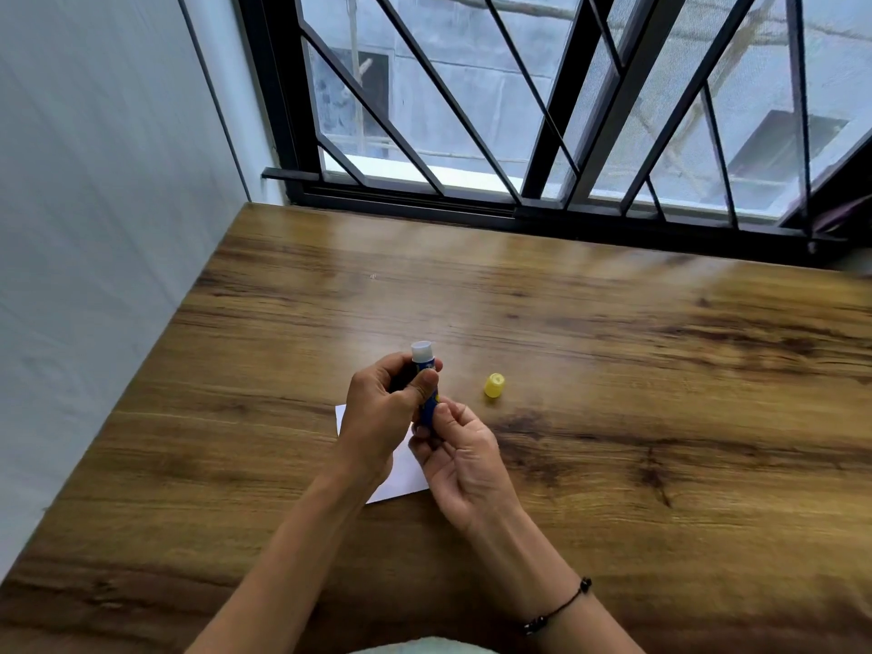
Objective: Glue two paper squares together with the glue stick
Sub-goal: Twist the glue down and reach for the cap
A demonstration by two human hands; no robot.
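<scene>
Both hands' curled fingers (427, 387) around uncapped glue stick (426, 384), upright, open end away from camera.

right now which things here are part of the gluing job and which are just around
Job:
- glue stick, uncapped, held in left hand and right hand
- yellow cap, on the table
- white paper, under the hands

Just around:
- wooden table
- window grille
- bracelet

Wooden table (613, 370) against white wall (94, 181), below black-barred window (519, 110).
</scene>
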